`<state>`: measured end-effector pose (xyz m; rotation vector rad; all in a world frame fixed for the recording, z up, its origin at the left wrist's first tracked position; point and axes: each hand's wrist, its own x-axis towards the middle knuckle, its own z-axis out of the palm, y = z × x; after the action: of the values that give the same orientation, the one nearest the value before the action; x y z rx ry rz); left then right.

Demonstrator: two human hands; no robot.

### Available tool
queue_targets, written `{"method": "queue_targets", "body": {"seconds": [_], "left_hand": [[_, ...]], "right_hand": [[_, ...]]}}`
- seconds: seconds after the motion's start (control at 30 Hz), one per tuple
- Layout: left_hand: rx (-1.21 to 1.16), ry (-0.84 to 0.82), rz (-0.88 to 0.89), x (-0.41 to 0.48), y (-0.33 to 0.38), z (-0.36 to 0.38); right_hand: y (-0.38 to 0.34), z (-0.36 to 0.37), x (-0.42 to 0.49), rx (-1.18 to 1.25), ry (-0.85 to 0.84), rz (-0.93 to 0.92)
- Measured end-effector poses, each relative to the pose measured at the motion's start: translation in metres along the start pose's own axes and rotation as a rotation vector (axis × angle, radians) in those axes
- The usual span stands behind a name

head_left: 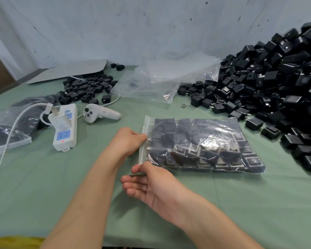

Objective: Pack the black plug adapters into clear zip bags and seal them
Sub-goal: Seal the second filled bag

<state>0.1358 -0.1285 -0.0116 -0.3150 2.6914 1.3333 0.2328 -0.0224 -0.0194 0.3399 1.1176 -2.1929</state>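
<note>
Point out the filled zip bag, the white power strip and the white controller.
filled zip bag (196, 141), head view, on the clear front over the adapters.
white power strip (68, 143), head view, on its lower body.
white controller (110, 114), head view, on its handle.

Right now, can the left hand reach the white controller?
Probably yes: only bare cloth lies between left hand and white controller, though it must first release the bag's zip edge.
</note>
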Motion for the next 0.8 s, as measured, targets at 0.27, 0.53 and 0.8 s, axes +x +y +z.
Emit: {"method": "queue_targets", "body": {"seconds": [0.27, 0.53, 0.8], "left_hand": [[0.048, 0.030, 0.000, 0.058, 0.022, 0.002], [-0.039, 0.198, -0.065, 0.095, 0.030, 0.009], [-0.369, 0.041, -0.177, 0.025, 0.012, -0.007]], "right_hand": [[0.002, 0.002, 0.004, -0.051, 0.001, -0.025], [0.009, 0.001, -0.001, -0.210, -0.062, -0.061], [-0.064, -0.028, -0.035, -0.676, -0.171, -0.288]]}}
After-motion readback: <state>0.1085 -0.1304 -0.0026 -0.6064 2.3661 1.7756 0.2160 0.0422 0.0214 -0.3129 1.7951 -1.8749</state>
